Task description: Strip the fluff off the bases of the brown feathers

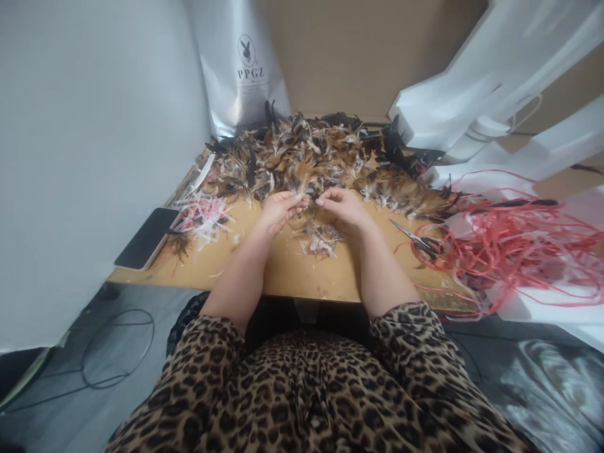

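Feather tuft (302,175) in the fingers, above the table (311,277)
The left hand (284,211) pinches it before the feather heap (325,141); the right hand (343,207) is narrowed, on what I can't tell. The silver bag (240,94) behind hides its contents.

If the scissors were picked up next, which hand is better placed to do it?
Probably the right hand: the scissors lie on its side, nearer to it, while the left hand is farther away and appears to pinch a brown feather tuft.
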The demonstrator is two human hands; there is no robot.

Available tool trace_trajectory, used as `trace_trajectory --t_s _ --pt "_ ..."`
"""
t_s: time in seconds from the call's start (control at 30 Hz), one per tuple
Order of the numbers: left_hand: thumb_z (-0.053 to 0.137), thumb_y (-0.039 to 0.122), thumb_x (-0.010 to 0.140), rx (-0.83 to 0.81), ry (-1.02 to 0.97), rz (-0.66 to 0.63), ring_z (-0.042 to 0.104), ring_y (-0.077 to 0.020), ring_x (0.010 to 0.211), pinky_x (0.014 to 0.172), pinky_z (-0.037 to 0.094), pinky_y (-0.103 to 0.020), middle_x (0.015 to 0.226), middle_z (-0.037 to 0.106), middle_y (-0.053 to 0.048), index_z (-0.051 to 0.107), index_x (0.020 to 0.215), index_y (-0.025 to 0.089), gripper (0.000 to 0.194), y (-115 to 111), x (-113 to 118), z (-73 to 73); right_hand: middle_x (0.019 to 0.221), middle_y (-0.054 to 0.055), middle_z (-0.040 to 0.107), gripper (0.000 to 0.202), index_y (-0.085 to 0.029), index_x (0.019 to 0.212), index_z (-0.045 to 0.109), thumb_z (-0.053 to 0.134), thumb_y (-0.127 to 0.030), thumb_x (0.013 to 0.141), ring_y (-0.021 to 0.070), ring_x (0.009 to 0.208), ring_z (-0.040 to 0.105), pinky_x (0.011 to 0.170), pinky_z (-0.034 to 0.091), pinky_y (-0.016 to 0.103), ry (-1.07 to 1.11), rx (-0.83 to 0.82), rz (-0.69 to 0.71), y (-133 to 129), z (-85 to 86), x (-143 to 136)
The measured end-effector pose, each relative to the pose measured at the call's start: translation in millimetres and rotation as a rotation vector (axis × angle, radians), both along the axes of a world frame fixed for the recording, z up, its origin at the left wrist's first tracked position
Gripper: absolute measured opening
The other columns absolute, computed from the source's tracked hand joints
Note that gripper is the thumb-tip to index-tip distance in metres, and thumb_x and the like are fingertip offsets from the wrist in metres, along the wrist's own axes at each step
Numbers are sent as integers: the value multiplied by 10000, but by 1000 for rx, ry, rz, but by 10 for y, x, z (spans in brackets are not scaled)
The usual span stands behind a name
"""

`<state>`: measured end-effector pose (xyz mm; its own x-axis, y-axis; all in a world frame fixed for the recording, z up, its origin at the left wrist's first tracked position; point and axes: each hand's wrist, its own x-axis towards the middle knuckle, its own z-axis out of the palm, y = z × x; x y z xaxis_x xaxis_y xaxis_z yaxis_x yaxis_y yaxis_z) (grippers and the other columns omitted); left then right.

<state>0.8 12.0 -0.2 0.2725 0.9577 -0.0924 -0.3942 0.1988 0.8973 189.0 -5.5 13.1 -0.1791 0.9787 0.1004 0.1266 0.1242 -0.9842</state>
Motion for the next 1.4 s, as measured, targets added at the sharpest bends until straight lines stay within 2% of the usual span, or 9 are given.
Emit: trace_trajectory --t_s 0.1,0.2,0.33,0.53,0.7,0.87,1.03,1.23,1.4 --pt "717 180 740 -21 -78 52 665 -75 685 595 480 -140 787 724 -63 700 811 92 114 12 -1 3 671 -11 645 299 -163 740 650 735 -438 662 97 604 526 631 425 243 22 53 -104 24 -15 -44" --pt "710 176 747 -43 -153 90 667 -71 723 639 486 -149 816 726 -42 686 820 119 96 25 7 -16 708 -4 657 311 -169 755 651 765 -427 624 114 654 553 699 453 267 43 77 -120 21 -52 -150" --pt "681 176 774 -32 -188 42 666 -79 745 706 496 -176 824 725 -51 683 833 117 84 12 45 -35 789 9 676 300 -185 776 646 778 -391 604 143 766 595 808 472 301 80 143 -134 21 -158 -329" --pt "708 180 748 -55 -142 26 669 -86 789 680 470 -165 861 722 -58 660 824 124 106 -12 72 -38 751 3 647 288 -201 732 600 707 -459 661 144 744 577 778 479 297 116 186 -295 67 -244 -416" --pt "710 195 743 -32 -118 26 671 -95 825 676 462 -159 848 722 -61 650 794 119 109 -1 70 -56 755 3 630 284 -209 748 580 714 -442 656 142 739 564 773 475 294 125 202 -315 33 -190 -432" --pt "740 202 716 -33 -112 33 666 -86 766 662 461 -160 803 713 -57 658 787 107 145 -12 101 -52 752 -8 609 260 -215 752 562 707 -410 660 132 734 556 798 473 293 239 218 -328 38 -211 -463" --pt "734 184 722 -50 -82 31 670 -87 746 656 470 -165 796 714 -58 663 790 104 127 -36 121 -27 778 -3 619 278 -214 785 570 688 -433 662 136 767 564 803 472 291 242 169 -322 50 -202 -449" --pt "687 173 776 -69 -89 50 668 -71 706 648 489 -165 838 723 -63 657 793 104 77 -45 85 40 712 -16 584 296 -205 691 523 703 -432 631 112 674 515 691 447 256 255 98 -317 18 -79 -338" --pt "708 192 762 -104 -37 45 663 -67 641 582 481 -150 828 727 -74 652 799 100 114 -32 62 31 723 -11 591 347 -207 683 514 713 -483 615 113 656 490 645 420 248 155 69 -248 22 -32 -236"
